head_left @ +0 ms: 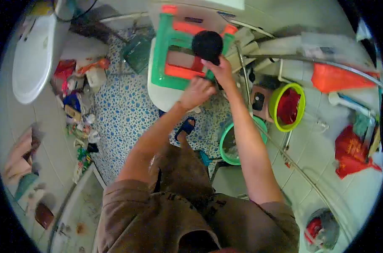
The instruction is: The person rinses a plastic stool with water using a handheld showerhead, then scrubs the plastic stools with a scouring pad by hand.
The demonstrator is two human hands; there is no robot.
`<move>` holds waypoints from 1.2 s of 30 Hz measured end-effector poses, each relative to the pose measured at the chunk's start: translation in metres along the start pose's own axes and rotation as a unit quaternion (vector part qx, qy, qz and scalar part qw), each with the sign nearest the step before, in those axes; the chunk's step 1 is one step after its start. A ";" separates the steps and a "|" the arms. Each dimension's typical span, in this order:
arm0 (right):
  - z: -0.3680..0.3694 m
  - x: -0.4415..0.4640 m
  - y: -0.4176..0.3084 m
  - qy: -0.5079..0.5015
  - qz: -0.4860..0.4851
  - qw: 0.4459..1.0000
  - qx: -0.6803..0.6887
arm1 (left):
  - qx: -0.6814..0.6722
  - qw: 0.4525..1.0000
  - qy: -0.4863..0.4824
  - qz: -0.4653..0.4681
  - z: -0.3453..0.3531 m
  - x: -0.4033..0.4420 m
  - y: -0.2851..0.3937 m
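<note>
A green and orange plastic frame, open in the middle, rests on a white toilet lid in front of me. My right hand is closed around the lower part of a black round-headed thing, whose exact kind I cannot make out. It is held over the right side of the frame. My left hand is at the frame's near right corner, just below and left of my right hand. Its fingers are curled together around something dark and small, mostly hidden.
A white washbasin hangs at the left, with assorted bottles and bags along the wall below. At right stand a green basin and a yellow-green bucket holding red cloth. A metal rail and a red bag are farther right.
</note>
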State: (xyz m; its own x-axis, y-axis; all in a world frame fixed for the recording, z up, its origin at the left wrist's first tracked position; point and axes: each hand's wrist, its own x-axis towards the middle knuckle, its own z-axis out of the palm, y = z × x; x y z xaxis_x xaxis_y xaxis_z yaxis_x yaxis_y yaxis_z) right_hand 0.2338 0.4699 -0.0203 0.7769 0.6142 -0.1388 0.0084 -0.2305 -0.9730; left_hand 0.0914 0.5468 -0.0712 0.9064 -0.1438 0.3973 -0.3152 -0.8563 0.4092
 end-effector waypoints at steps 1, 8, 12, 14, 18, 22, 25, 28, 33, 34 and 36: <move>0.000 -0.008 -0.015 0.022 0.045 0.998 -0.046 | 0.015 0.984 -0.153 -0.090 -0.025 -0.002 -0.013; -0.014 -0.094 0.082 0.033 0.093 0.988 -0.118 | 0.108 0.970 0.132 -0.171 -0.043 -0.012 -0.046; 0.022 -0.158 0.052 0.133 0.001 0.971 -0.197 | 0.190 0.964 0.101 -0.154 -0.042 0.015 -0.039; 0.023 -0.190 0.029 0.092 0.013 0.976 -0.197 | 0.173 0.964 0.115 -0.167 -0.035 0.025 -0.031; 0.029 -0.200 0.007 0.213 0.060 0.968 -0.116 | 0.212 0.940 0.150 -0.223 -0.018 0.036 -0.029; 0.038 -0.192 -0.008 0.131 0.041 0.980 -0.145 | 0.231 0.920 0.161 -0.274 -0.008 0.046 -0.024; 0.038 -0.196 -0.008 0.098 -0.052 0.986 -0.122 | 0.227 0.910 0.140 -0.317 0.002 0.038 -0.040; 0.025 -0.185 0.021 0.298 0.089 0.947 0.085 | 0.303 0.895 0.216 -0.247 0.006 0.042 -0.034; -0.023 -0.222 0.010 0.068 0.024 0.997 -0.023 | 0.354 0.877 0.174 -0.273 0.006 0.044 -0.027; -0.039 -0.228 0.018 0.150 0.053 0.987 0.011 | 0.346 0.882 0.181 -0.265 0.006 0.044 -0.029; -0.092 -0.245 0.034 0.238 0.209 0.948 0.012 | 0.377 0.868 0.149 -0.287 0.011 0.042 -0.033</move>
State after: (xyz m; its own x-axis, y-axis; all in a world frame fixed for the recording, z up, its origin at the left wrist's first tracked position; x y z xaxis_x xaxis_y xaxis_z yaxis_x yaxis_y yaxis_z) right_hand 0.1022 0.2421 -0.0023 0.9057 0.0612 -0.4194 -0.3723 -0.3582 -0.8562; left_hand 0.1427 0.5638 -0.0767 0.7052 0.4519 0.5463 0.5394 -0.8421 0.0002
